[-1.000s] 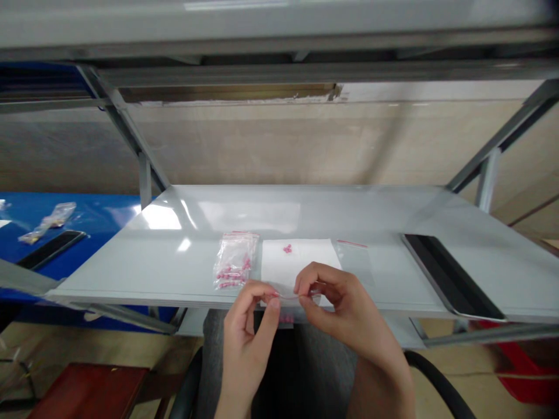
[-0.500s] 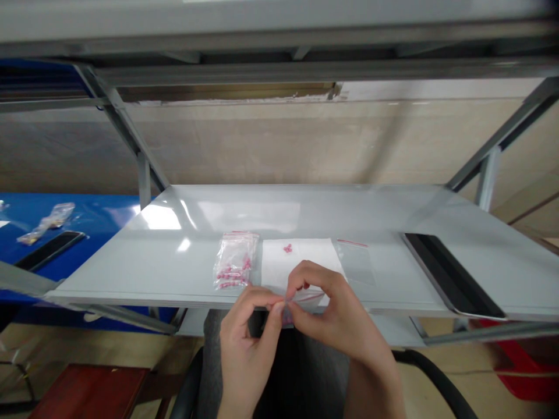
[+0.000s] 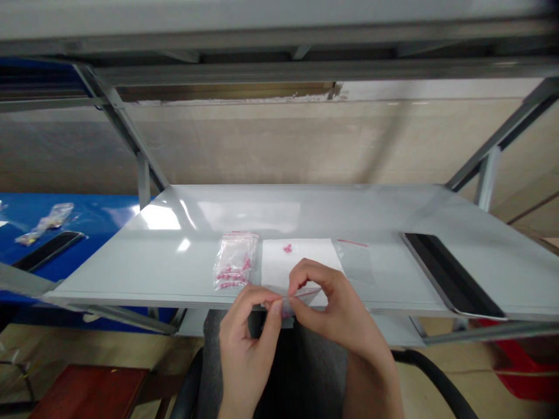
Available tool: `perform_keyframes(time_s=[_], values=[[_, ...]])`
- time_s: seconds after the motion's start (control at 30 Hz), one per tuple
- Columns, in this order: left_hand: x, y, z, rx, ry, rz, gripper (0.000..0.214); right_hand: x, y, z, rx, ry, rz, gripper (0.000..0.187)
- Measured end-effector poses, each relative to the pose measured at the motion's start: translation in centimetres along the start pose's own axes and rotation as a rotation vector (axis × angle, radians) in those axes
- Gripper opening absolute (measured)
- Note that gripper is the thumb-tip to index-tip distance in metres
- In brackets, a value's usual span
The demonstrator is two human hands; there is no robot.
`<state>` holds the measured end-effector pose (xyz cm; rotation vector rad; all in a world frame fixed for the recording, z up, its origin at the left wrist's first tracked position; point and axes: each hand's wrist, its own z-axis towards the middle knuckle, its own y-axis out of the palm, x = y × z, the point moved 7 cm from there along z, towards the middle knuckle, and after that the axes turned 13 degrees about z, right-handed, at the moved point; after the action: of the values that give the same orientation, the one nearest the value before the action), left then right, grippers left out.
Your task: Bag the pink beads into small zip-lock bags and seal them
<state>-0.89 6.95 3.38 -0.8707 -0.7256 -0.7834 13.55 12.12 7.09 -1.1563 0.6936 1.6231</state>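
Note:
My left hand (image 3: 247, 343) and my right hand (image 3: 332, 308) pinch the top edge of a small transparent zip bag (image 3: 301, 299) between their fingertips, in front of the shelf edge. Pink beads (image 3: 286, 312) sit low inside it, partly hidden by my fingers. Just behind my hands lies a white paper sheet (image 3: 301, 262) carrying a small cluster of pink beads (image 3: 287, 248). To its left is a filled zip bag of pink beads (image 3: 234, 262). To its right lies a flat transparent bag with a red strip (image 3: 356, 262).
The hands work over a pale grey metal shelf (image 3: 131, 273) under a steel upper rack. A black-lined tray (image 3: 449, 276) lies at the right. At the left is a blue table (image 3: 26, 227) holding a plastic bag (image 3: 43, 224) and a black strip (image 3: 48, 242).
My hands have come closer together and moved slightly left. The small bag has swung from a stretched, flat strip to a fuller pinched shape, with its beads now higher, in front of the shelf edge.

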Motion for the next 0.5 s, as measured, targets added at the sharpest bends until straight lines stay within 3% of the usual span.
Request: perform_keyframes(time_s=[0.17,0.5], values=[[-0.1,0.0,0.0,-0.012,-0.013,-0.003,0.009,0.4,-0.4,0.0,0.005,0.014,0.009,0.019],[-0.6,-1.0,-0.1,0.084,-0.071,0.003,0.006,0.8,-1.0,0.2,0.047,0.008,0.083,0.014]])
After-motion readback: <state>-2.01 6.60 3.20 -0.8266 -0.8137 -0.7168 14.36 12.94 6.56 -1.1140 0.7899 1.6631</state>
